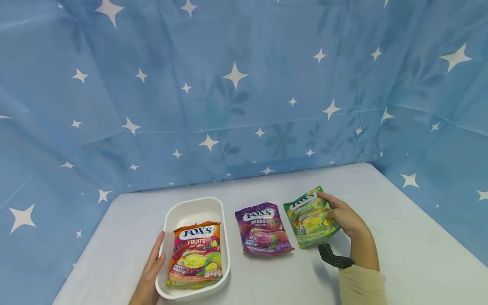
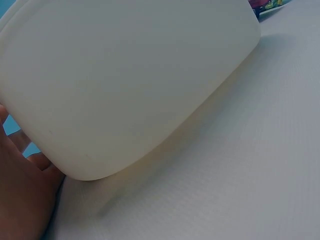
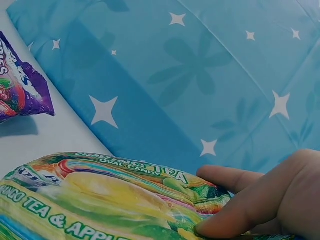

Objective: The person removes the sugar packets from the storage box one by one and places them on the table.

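Observation:
In the head view my left hand [image 1: 151, 267] rests against the left side of a white plastic tub [image 1: 225, 254], its thumb at the rim. The left wrist view has the tub's smooth outer wall [image 2: 130, 85] beside the fingers. Inside the tub lies an orange-red bag of Fox's Fruits oval candy [image 1: 196, 254], face up. My right hand [image 1: 348, 218] holds the right edge of a green bag of Fox's Spring Tea candy [image 1: 308, 218] between thumb and fingers. In the right wrist view, the thumb and forefinger [image 3: 235, 177] grip the green bag [image 3: 115, 200].
A purple bag of Fox's Berries candy [image 1: 263, 231] lies on the white table [image 1: 274, 279] between the tub and the green bag. A blue star-patterned cloth [image 1: 244, 106] hangs behind the table. A black strap [image 1: 335, 257] is on the right wrist.

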Available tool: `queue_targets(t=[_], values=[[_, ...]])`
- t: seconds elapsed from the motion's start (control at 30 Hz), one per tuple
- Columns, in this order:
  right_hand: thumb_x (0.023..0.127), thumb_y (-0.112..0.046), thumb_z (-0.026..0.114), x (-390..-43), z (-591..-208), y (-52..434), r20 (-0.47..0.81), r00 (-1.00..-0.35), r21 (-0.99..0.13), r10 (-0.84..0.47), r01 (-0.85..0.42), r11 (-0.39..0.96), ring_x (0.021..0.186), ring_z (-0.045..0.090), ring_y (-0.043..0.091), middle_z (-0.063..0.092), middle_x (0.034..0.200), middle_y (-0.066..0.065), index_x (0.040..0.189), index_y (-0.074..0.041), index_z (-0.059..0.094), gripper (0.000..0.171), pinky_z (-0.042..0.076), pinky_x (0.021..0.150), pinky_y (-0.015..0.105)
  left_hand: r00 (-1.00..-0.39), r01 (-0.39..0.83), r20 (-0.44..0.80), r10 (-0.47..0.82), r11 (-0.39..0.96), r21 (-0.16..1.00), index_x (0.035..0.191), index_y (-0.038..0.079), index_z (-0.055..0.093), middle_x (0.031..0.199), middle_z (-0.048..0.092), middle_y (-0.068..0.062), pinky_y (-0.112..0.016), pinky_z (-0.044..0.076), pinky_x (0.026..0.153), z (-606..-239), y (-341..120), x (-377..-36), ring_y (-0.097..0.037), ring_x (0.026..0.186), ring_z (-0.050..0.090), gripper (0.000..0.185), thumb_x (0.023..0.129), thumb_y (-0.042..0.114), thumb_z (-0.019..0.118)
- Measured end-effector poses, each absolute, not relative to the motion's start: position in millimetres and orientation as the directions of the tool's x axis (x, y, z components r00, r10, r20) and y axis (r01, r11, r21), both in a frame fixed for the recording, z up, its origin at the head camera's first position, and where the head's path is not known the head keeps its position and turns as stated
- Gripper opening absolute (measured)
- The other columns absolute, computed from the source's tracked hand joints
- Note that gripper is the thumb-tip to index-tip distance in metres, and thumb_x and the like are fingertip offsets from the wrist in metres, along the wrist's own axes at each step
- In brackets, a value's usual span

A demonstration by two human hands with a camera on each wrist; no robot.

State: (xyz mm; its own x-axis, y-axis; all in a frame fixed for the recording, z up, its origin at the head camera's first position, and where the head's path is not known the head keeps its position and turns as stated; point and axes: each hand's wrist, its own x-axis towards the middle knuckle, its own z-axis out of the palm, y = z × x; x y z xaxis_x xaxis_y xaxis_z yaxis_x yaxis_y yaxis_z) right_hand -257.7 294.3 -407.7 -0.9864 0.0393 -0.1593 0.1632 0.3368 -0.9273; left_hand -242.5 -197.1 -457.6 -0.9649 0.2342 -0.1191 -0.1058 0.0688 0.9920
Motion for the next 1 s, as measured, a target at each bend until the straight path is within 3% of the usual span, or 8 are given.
queue_targets(t=[0.17,0.33,0.67,0.8,1.0], values=[[0.074,0.01,0.036,-261,-403,292,-0.174,-0.983,-0.911,0.06,0.184,0.368,0.116,0.036,0.038,0.009,0.149,0.027,0.146,-0.01,0.021,0.076,0.035,0.088,0.041,-0.971,-0.1,-0.108,0.215,0.051,0.994,0.146,0.036,-0.004,0.152,-0.019,-0.001,-0.061,0.002,0.106,-456,-197,-242,-0.036,0.138,-0.014,0.058,0.098,0.039,0.029],[0.073,0.011,0.037,-263,-401,291,-0.175,-0.982,-0.899,0.066,0.187,0.395,0.117,0.033,0.04,0.009,0.149,0.029,0.146,-0.009,0.02,0.077,0.032,0.092,0.049,-0.97,-0.112,-0.123,0.211,0.063,0.992,0.145,0.037,-0.007,0.151,-0.021,0.001,-0.06,0.004,0.107,-454,-196,-243,-0.037,0.138,-0.014,0.059,0.098,0.041,0.029],[0.069,0.01,0.037,-264,-405,296,-0.186,-0.974,-0.82,0.131,0.227,0.526,0.114,0.033,0.043,0.015,0.146,0.032,0.144,-0.005,0.024,0.077,0.032,0.09,0.053,-0.971,-0.117,-0.13,0.202,0.078,0.99,0.145,0.038,-0.005,0.153,-0.018,0.003,-0.062,0.003,0.107,-456,-192,-244,-0.033,0.139,-0.014,0.059,0.098,0.042,0.029],[0.07,0.008,0.037,-264,-408,297,-0.21,-0.964,-0.773,0.165,0.267,0.576,0.128,0.02,0.051,0.015,0.145,0.032,0.143,-0.004,0.026,0.075,0.023,0.1,0.065,-0.971,-0.107,-0.124,0.207,0.088,0.99,0.145,0.037,-0.006,0.152,-0.019,0.004,-0.064,0.002,0.106,-455,-192,-244,-0.033,0.139,-0.016,0.059,0.098,0.042,0.028],[0.074,0.007,0.037,-264,-412,296,-0.231,-0.953,-0.691,0.196,0.303,0.656,0.129,0.017,0.053,0.019,0.144,0.032,0.142,-0.004,0.029,0.069,0.022,0.1,0.067,-0.968,-0.129,-0.146,0.202,0.093,0.987,0.145,0.038,-0.006,0.152,-0.019,0.003,-0.059,0.005,0.108,-455,-195,-243,-0.034,0.139,-0.013,0.059,0.098,0.042,0.029]])
